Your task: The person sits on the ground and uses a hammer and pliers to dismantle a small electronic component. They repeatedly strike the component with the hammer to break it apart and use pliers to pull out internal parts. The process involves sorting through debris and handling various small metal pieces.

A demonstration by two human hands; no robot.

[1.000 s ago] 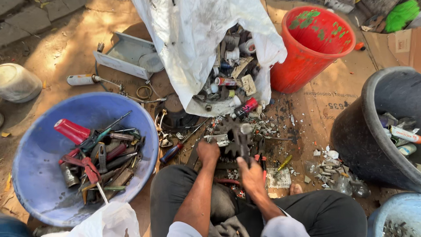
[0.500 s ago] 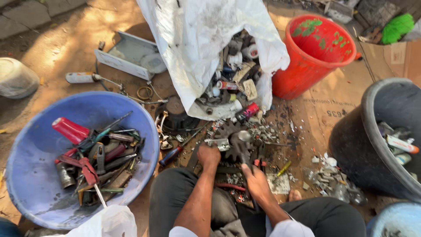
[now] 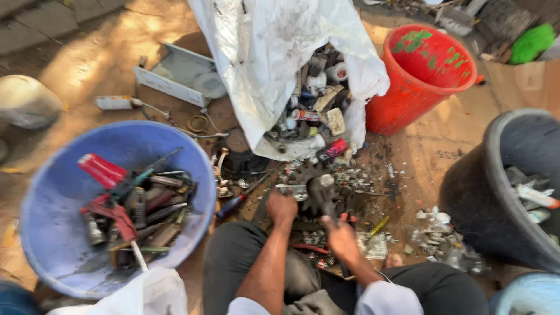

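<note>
My left hand (image 3: 283, 207) is closed on a grey metal scrap piece (image 3: 293, 189) lying on the ground between my knees. Just to its right, my right hand (image 3: 341, 236) grips the handle of a dark tool whose blunt metal head (image 3: 324, 188) stands over a dark toothed part (image 3: 303, 174). Small metal bits and screws (image 3: 356, 175) lie scattered around both hands. The motion blur hides finer detail of the tool.
At left, a blue basin (image 3: 52, 233) holds screwdrivers, pliers and a red handle. Ahead, a white sack (image 3: 262, 52) spills scrap. A red bucket (image 3: 408, 99) stands at the back right and a black tub (image 3: 496, 198) at the right. A white bag (image 3: 146, 291) lies by my left knee.
Both hands stay at the scrap pile; my right hand with the tool shifted slightly down and back. The view drifted a little.
</note>
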